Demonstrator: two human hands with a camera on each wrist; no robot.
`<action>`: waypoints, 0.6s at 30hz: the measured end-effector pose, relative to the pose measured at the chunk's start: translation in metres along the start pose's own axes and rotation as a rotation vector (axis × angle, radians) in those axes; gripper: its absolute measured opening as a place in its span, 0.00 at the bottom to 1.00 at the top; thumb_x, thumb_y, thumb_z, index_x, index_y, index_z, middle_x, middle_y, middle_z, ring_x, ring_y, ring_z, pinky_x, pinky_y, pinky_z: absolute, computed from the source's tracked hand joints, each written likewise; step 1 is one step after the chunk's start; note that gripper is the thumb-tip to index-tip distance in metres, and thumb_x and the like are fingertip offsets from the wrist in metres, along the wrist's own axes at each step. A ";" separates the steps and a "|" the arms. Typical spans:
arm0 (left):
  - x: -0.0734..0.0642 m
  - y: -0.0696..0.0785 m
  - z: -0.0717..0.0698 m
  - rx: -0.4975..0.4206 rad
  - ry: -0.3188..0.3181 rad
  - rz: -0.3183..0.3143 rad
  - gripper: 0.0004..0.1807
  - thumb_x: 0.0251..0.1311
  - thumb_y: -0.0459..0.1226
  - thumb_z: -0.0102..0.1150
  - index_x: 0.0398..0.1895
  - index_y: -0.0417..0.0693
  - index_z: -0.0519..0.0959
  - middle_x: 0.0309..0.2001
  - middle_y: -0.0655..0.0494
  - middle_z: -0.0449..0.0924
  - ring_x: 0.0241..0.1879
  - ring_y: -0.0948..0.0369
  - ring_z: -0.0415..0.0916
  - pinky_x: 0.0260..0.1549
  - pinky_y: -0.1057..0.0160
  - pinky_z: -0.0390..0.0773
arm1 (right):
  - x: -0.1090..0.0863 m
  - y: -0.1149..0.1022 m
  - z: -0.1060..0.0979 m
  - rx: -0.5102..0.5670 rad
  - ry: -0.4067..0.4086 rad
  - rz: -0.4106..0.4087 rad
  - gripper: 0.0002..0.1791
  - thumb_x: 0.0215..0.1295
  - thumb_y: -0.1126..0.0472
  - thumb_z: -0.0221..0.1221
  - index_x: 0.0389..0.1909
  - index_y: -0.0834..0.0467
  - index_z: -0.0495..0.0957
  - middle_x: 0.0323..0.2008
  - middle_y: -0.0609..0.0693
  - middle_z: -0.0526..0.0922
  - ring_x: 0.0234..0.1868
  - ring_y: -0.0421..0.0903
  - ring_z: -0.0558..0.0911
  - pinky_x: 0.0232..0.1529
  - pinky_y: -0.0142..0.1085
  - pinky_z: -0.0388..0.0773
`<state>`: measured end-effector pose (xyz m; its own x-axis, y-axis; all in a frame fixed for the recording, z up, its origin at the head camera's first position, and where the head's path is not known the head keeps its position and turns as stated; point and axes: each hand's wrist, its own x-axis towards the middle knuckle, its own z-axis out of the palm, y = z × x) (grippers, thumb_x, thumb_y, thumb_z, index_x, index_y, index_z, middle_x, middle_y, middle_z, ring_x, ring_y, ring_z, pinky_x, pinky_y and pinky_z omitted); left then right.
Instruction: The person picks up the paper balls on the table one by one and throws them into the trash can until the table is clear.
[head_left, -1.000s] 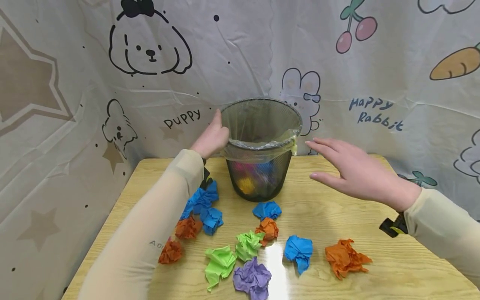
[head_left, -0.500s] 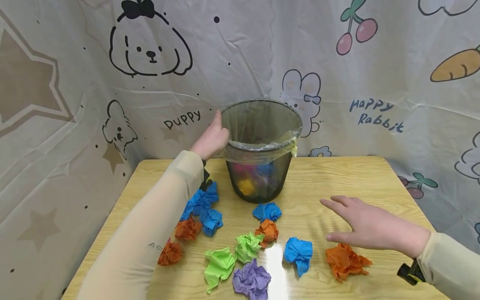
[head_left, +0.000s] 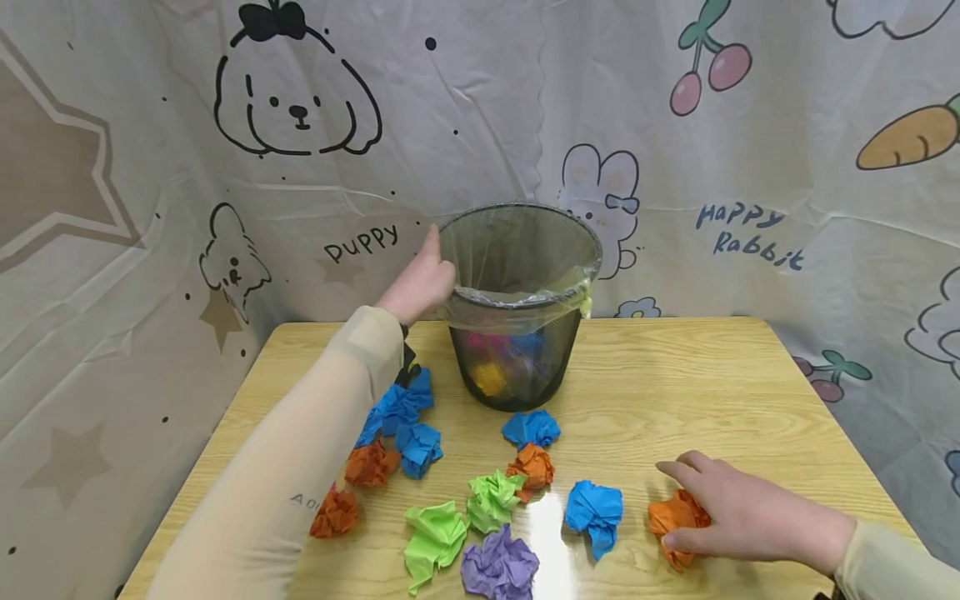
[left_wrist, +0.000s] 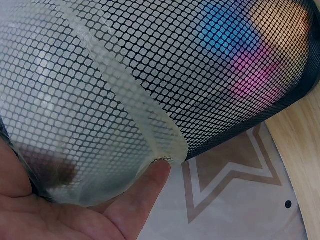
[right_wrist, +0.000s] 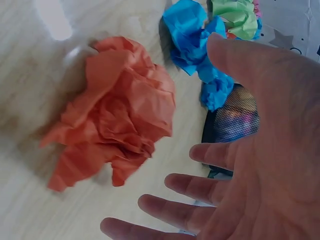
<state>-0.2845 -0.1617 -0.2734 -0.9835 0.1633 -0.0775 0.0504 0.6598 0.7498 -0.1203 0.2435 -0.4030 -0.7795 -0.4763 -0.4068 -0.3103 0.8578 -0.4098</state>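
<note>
My left hand (head_left: 420, 283) holds the left side of a black mesh wastebasket (head_left: 517, 367) at its rim, over a clear plastic liner (head_left: 525, 312). In the left wrist view, fingers (left_wrist: 142, 195) lie against the mesh and liner. At the right, my right hand (head_left: 750, 508) is over a crumpled orange paper ball (head_left: 667, 521), partly covering it in the head view. The right wrist view shows that orange paper ball (right_wrist: 117, 110) on the table, with the fingers and thumb spread beside it. A crumpled blue paper ball (head_left: 594, 512) lies left of this hand.
Purple (head_left: 500, 564) and green paper balls (head_left: 435, 537) lie at the front middle, with more blue and orange ones around them. Several crumpled papers sit beside the left forearm. Coloured papers show inside the basket. A printed curtain (head_left: 480, 100) hangs behind the wooden table (head_left: 675, 375).
My right hand has come down from beside the basket toward the front right, over the orange paper ball. The left hand has stayed at the basket's rim.
</note>
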 end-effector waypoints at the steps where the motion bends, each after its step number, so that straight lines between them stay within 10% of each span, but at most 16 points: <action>1: 0.000 0.000 0.000 0.001 0.001 0.000 0.39 0.76 0.37 0.26 0.81 0.50 0.20 0.82 0.52 0.20 0.80 0.55 0.27 0.77 0.55 0.36 | 0.000 0.001 0.002 0.001 0.000 0.001 0.54 0.57 0.26 0.64 0.74 0.58 0.67 0.66 0.57 0.70 0.59 0.55 0.76 0.53 0.56 0.78; 18: 0.000 0.000 0.001 -0.005 0.002 0.004 0.39 0.75 0.37 0.26 0.81 0.50 0.21 0.82 0.51 0.20 0.80 0.56 0.27 0.77 0.55 0.36 | -0.003 0.011 0.030 -0.029 0.087 -0.074 0.48 0.60 0.29 0.64 0.71 0.58 0.71 0.61 0.53 0.73 0.52 0.49 0.76 0.48 0.49 0.80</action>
<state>-0.2840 -0.1613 -0.2736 -0.9836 0.1644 -0.0736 0.0532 0.6556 0.7532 -0.1053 0.2484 -0.4312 -0.7976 -0.5213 -0.3035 -0.3835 0.8266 -0.4119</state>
